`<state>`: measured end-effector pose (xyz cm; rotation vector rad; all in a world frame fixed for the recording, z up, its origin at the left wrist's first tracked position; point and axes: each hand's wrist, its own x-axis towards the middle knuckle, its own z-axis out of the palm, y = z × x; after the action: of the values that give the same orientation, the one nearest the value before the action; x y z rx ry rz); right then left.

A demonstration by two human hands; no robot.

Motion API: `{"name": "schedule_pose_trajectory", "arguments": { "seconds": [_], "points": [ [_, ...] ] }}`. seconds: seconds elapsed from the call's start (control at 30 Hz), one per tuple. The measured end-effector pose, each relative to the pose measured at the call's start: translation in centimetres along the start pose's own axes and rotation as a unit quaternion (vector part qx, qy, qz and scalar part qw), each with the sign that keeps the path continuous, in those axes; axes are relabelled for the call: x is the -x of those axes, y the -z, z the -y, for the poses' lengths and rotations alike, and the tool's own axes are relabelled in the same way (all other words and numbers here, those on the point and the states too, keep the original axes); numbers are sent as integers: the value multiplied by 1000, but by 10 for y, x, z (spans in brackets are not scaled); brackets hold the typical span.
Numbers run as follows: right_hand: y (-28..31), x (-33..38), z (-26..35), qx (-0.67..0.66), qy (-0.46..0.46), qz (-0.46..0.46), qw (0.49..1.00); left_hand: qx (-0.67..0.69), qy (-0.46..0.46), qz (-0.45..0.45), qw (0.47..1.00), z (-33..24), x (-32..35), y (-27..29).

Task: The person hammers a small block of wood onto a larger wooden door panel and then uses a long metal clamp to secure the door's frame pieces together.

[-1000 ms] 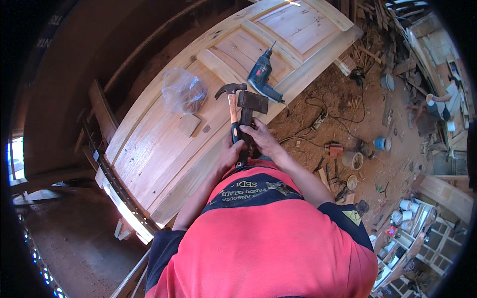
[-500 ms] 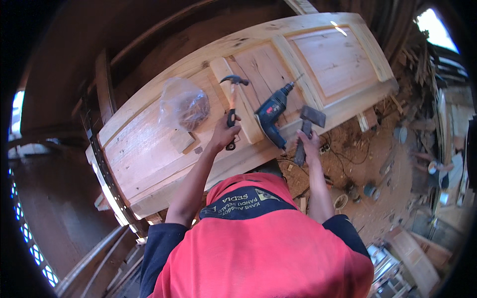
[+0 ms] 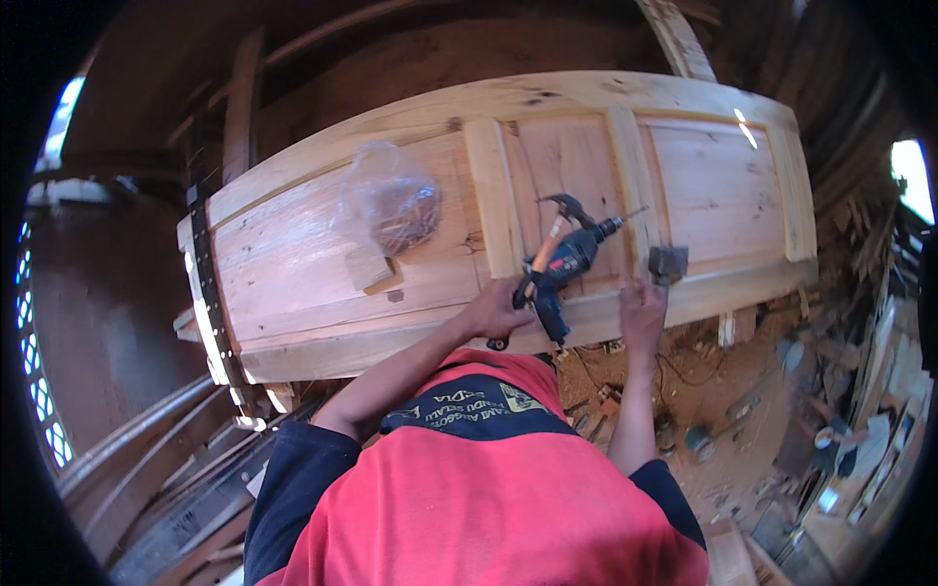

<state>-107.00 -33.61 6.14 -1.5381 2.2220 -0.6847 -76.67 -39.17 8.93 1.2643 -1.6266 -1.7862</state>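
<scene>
The left grip (image 3: 500, 309) is closed around the handle of a claw hammer (image 3: 553, 234). The bottom end of the handle pokes out below the fingers. The top part of the handle is orange, and the dark metal head is up high, with its claw bent to one side. The hammer is in front of a blue drill (image 3: 575, 256) and hides some of it. I cannot tell if the two touch.

The right grip (image 3: 642, 311) is wrapped around a block hammer (image 3: 669, 262). Its dark, square head sticks up past the fingers, but the hand hides most of the handle. The head is over the near edge of a big wooden door (image 3: 293, 283), and I cannot tell if it rests there.

The drill lies on its side on the door, between the two hands. Its thin bit points up and to the right. To the left of the drill is a see-through plastic bag (image 3: 386, 195) with something brown in it. A small wood block (image 3: 368, 269) sits right by the bag, on the near side.

A black strip with holes (image 3: 211, 278) goes across the left end of the door. Below the right side is the brown floor (image 3: 728, 391), with wood bits on it.
</scene>
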Motion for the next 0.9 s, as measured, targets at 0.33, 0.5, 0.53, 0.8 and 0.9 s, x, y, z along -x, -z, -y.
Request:
{"name": "schedule_pose_trajectory", "arguments": {
  "seconds": [0.33,0.5,0.53,0.8,0.9],
  "points": [
    [-72,36,149,-637,-335,219,659,-236,27,-283,929,87,60,96],
    [-46,6,129,-558,-299,238,736,-522,136,-358,763,126,119,186],
    [-46,3,129,-520,-278,230,774,-519,89,-338,780,139,126,200],
    [-29,23,105,-320,-142,220,910,-385,166,-178,890,128,141,131],
    [-35,47,88,-238,-28,192,952,-233,218,-156,935,89,145,73]
  ]
}}
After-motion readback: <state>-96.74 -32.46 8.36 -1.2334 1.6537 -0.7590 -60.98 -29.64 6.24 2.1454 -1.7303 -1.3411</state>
